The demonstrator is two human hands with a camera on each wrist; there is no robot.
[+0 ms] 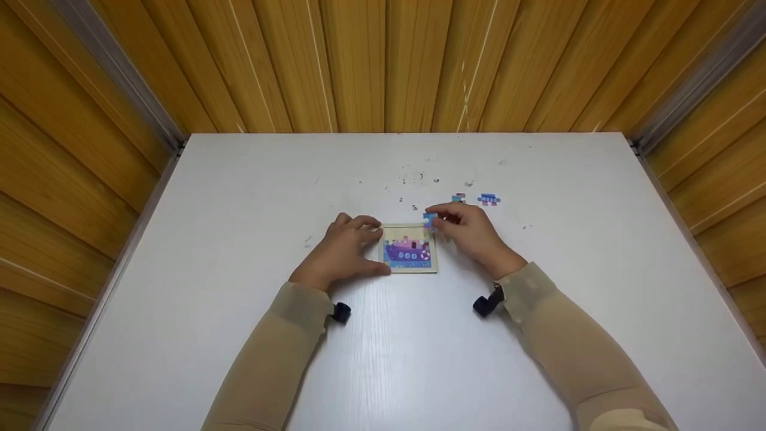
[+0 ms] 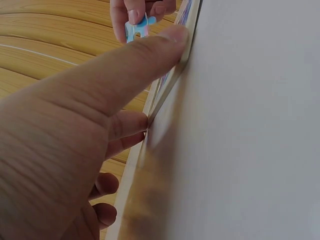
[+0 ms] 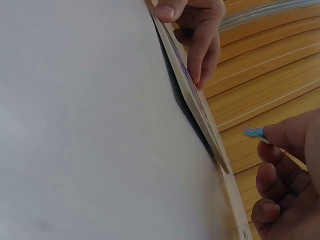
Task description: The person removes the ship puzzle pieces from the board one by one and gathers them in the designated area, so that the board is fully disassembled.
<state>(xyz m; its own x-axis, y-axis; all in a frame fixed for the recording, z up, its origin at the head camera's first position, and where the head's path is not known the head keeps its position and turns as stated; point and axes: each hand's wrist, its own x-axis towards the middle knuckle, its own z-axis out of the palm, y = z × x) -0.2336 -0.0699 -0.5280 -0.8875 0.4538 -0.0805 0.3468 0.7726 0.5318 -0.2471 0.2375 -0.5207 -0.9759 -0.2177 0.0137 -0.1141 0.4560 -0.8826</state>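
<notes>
A small framed puzzle board (image 1: 435, 258) with a purple ship picture lies in the middle of the table. Its lower part is filled, while bare pale backing shows along the top. My left hand (image 1: 342, 252) holds the board by its left side, thumb at the near corner and fingers toward the far one. Between thumb and fingertips my right hand (image 1: 474, 232) pinches a blue and pink puzzle piece (image 1: 429, 220), over the board's far right corner. In the right wrist view this piece (image 3: 254, 132) appears edge-on, and a dark shadow runs beneath the board's near edge.
Beyond the right hand lie loose puzzle pieces: a blue one (image 1: 489, 199) and a multicoloured one (image 1: 458, 197) partly behind the hand. Small dark marks dot the white table (image 1: 269, 179) past the board. Wood-patterned walls (image 1: 359, 66) stand at the back and sides.
</notes>
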